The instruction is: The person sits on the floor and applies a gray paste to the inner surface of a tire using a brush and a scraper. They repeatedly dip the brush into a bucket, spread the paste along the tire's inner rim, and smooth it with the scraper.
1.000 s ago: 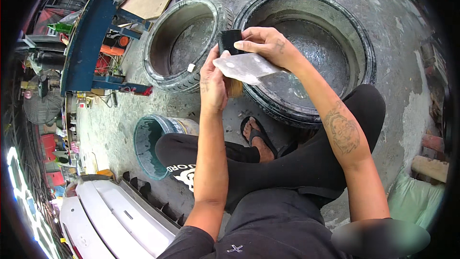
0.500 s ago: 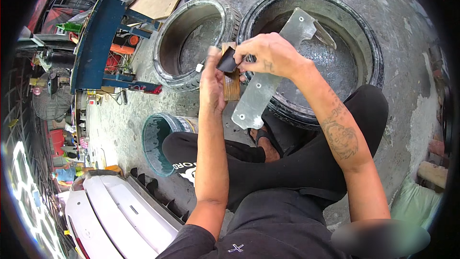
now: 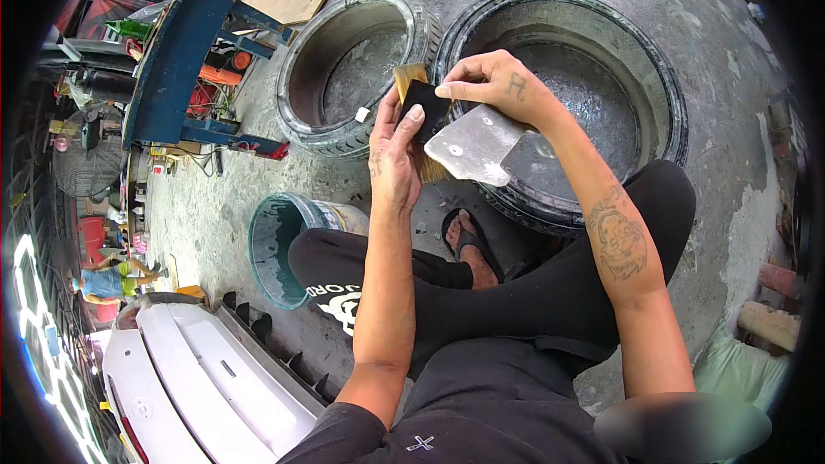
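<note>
My left hand [image 3: 396, 155] is closed around a wooden block [image 3: 411, 75], its thumb pressing a black sheet of sandpaper [image 3: 425, 110] against the block's face. With thumb and index finger, my right hand [image 3: 503, 86] pinches the sandpaper's upper right edge. A grey metal plate [image 3: 474, 150] with small holes lies tilted just below my right hand. Whether the right hand's hidden fingers also hold the plate, I cannot tell. Behind the plate sits a large tyre [image 3: 666, 77] lying on its side, its hollow wet-looking.
A second tyre [image 3: 296, 64] stands to the left with a small white piece [image 3: 362, 113] at its rim. Nearer me is a teal bucket [image 3: 273, 283] on its side. A blue metal frame [image 3: 168, 86] and a white car panel [image 3: 185, 361] occupy the left; a sandalled foot [image 3: 468, 241] is below my hands.
The sandpaper now lies flatter across the wooden block, under my left thumb. The metal plate has tipped and appears shorter. My right hand has shifted slightly right.
</note>
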Demonstrator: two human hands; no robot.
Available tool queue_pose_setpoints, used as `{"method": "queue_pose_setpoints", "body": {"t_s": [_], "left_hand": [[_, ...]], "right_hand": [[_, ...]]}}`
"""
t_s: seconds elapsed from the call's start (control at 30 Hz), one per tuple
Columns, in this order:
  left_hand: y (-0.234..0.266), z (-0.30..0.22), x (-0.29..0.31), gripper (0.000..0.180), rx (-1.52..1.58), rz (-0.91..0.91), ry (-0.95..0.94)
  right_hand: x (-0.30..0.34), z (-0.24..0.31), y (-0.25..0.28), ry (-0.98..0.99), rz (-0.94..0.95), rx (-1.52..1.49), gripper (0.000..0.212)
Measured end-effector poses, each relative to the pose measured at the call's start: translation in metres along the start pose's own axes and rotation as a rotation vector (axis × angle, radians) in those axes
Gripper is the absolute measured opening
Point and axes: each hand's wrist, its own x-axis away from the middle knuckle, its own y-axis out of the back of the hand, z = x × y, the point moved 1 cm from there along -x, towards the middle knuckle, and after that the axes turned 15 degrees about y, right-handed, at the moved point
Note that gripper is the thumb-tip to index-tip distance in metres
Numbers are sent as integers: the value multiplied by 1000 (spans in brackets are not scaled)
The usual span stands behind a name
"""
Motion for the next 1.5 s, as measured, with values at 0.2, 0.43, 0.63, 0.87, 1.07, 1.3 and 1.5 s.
{"method": "queue_pose_setpoints", "body": {"t_s": [0.2, 0.43, 0.63, 0.87, 1.07, 1.3, 1.5], "left_hand": [[-3, 1, 8, 43, -98, 9, 141], [7, 4, 4, 39, -24, -17, 114], [1, 0, 7, 39, -78, -105, 108], [6, 3, -2, 43, -342, -185, -12], [3, -1, 7, 44, -259, -125, 122], [-9, -10, 11, 41, -65, -6, 177], [2, -7, 2, 51, 28, 26, 210]], "right_hand": [[1, -6, 7, -18, 5, 16, 23], [0, 12, 7, -18, 47, -113, 27], [-1, 6, 7, -32, 49, -110, 30], [-3, 4, 1, -42, 17, -64, 33], [-2, -8, 0, -51, -57, -89, 26], [-4, 2, 6, -31, -50, -31, 32], [-4, 3, 3, 44, -132, -2, 33]]}}
